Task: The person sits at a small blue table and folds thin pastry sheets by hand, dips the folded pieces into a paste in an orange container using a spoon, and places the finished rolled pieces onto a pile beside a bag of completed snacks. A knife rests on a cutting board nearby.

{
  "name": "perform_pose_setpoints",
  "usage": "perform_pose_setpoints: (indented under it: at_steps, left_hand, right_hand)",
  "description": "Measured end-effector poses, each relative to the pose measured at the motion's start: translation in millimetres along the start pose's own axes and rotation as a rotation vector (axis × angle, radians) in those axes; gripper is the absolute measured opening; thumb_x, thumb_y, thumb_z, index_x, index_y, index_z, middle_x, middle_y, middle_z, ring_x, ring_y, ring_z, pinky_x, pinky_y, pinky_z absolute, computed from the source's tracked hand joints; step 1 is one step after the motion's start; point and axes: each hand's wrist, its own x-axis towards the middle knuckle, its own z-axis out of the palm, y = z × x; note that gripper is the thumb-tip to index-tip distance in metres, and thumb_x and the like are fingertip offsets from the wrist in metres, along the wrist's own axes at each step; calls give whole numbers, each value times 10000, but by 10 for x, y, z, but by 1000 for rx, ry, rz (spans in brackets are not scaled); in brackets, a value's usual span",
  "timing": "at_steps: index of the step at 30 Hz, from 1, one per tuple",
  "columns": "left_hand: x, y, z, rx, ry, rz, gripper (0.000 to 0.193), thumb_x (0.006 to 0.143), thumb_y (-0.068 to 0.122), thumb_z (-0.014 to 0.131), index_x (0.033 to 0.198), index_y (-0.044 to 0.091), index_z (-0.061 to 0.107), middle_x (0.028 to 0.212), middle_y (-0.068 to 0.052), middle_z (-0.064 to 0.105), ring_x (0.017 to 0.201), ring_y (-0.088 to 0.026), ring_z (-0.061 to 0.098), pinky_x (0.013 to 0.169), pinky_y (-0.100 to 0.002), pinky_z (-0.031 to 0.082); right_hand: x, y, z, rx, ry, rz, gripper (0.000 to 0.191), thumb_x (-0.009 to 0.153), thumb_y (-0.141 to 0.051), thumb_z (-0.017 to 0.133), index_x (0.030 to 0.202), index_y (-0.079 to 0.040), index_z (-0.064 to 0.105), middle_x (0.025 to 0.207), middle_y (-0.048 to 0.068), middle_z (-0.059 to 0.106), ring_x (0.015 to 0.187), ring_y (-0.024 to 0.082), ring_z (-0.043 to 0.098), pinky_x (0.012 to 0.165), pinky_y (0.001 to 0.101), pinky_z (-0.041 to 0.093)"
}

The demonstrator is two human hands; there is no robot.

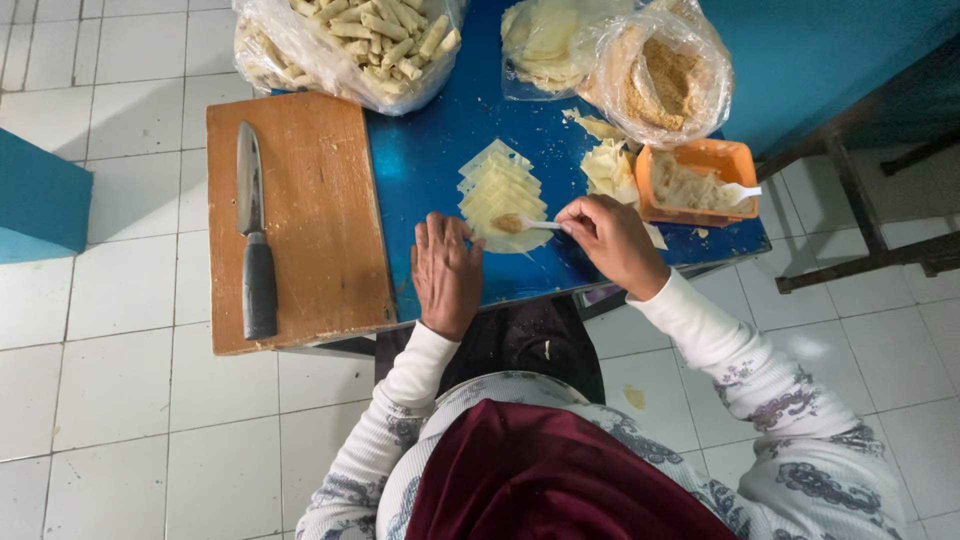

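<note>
While filling sits on the top wrapper of the fanned wrapper stack on the blue table | wrappers look thin, limp, tearable; lift by edges | right hand pinches white spoon | left hand flat, fingers together, just beside stack | orange tub near.

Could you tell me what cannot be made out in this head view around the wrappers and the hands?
- Left hand: fingertips rest at the wrapper stack; contact unclear.
- Spoon: handle hidden inside the right hand.
- Bag of rolls: cut off by the top edge.
- Orange tub: contents too blurred to identify.
- Lower wrappers: covered by those above.
</note>
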Motion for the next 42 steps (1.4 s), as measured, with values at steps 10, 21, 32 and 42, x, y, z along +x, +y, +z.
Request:
perform_pose_setpoints:
  at_steps: [10, 21, 32, 42]
  left_hand:
    - [34, -12, 85, -303, 9, 4, 221, 865, -69, 680, 1001, 35, 541, 866, -129, 589, 784, -323, 618, 664, -425, 493]
    - [61, -15, 91, -416, -37, -50, 319, 816, -106, 731, 1044, 20, 548, 921, -120, 619, 733, -217, 656, 664, -327, 547]
    - [111, -31, 113, -449, -77, -17, 330, 835, -98, 736, 1092, 18, 566, 927, -117, 647, 749, -202, 675, 679, -308, 555]
    - [125, -37, 99, -472, -94, 15, 348, 823, -120, 714, 1113, 9, 569, 894, -111, 621, 722, -192, 637, 679, -302, 539]
  right_hand:
    - [-127, -43, 63, -330, 150, -398, 152, 940, -10, 702, 1069, -51, 631, 995, 101, 638, 951, 318, 605, 827, 424, 490]
    - [-244, 9, 25, -477, 165, -487, 189, 934, 13, 711, 1092, -41, 622, 1038, 111, 612, 974, 307, 609, 868, 413, 501]
    - [-179, -34, -200, -393, 317, -406, 160, 982, 18, 717, 1116, -37, 647, 1051, 118, 664, 975, 309, 631, 847, 408, 512]
    - [362, 590, -1069, -690, 545, -91, 67, 1075, 6, 682, 1110, -23, 633, 1087, 133, 670, 1095, 325, 619, 957, 451, 495]
